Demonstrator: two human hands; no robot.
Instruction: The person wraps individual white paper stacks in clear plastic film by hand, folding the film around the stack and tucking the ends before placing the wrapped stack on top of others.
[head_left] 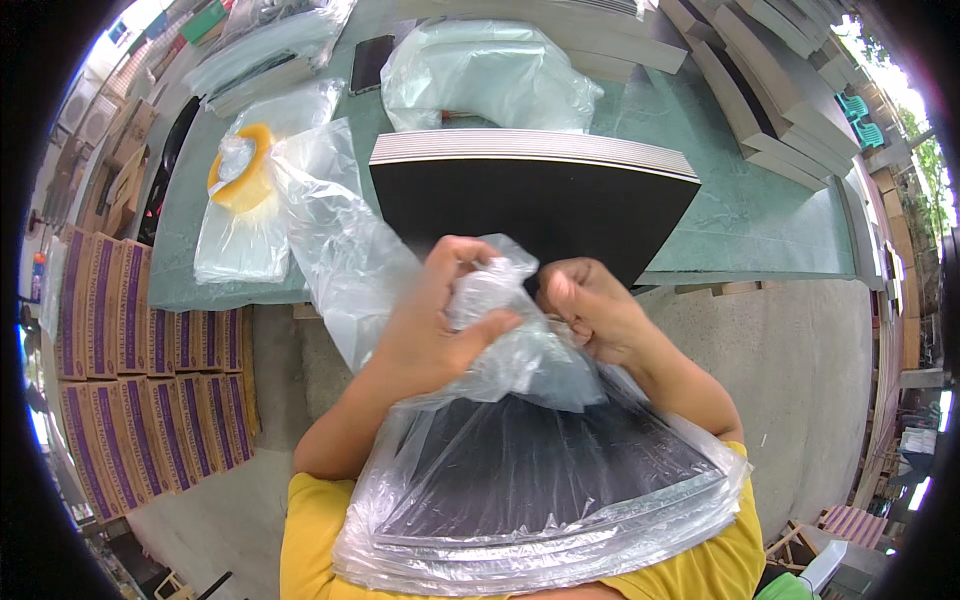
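A clear plastic bag (540, 500) with a stack of dark boards inside leans against my yellow shirt. My left hand (445, 320) is closed round the bunched plastic at the bag's upper end. Just beside it, my right hand (597, 308) has its fingers curled in on the edge of the same plastic; the fingertips are partly hidden. From my left hand a loose length of clear film (335, 240) runs up and left onto the table. Right behind my hands, a stack of black-faced boards (520, 190) with pale layered edges stands at the table's near edge.
On the green table (780, 240) lie a yellow tape roll (243, 170) on flat plastic bags (240, 245), a bagged bundle (490, 75) and a dark phone-like slab (372, 64). Thick boards (770, 90) are stacked far right. Brown cartons (150, 400) stand on the left floor.
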